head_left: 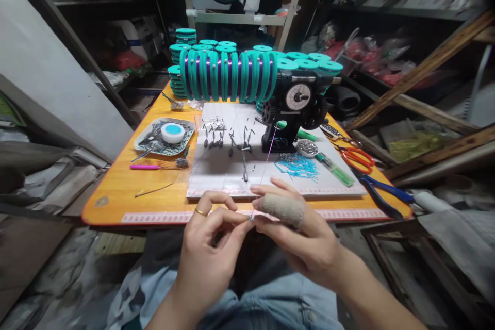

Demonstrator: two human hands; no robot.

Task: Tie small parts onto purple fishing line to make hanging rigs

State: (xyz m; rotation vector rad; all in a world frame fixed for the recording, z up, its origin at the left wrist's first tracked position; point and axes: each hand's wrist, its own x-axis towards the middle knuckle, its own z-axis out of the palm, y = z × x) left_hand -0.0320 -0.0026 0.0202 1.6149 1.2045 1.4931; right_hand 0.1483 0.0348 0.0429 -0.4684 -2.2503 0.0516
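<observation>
Just past the table's front edge, my hands meet fingertip to fingertip. My left hand [212, 237], with a ring on one finger, is closed in a pinch on a tiny blue piece [251, 218]. My right hand [301, 227] is also pinched, its fingertips at the thin fishing line [266, 165] beside that piece. A grey sleeve [284, 210] wraps one right finger. The line runs taut and slanting from the black winding machine [292, 108] down to my fingers. Whether it is knotted there is too small to tell.
Turquoise spools [228, 76] with purple line sit in a row beside the machine. On the white board [216, 180] are small clips [232, 139], light-blue pieces [297, 166] and a cup of metal bits [308, 148]. Orange scissors [358, 159] and blue-handled pliers [386, 191] lie right, a tray [139, 147] left.
</observation>
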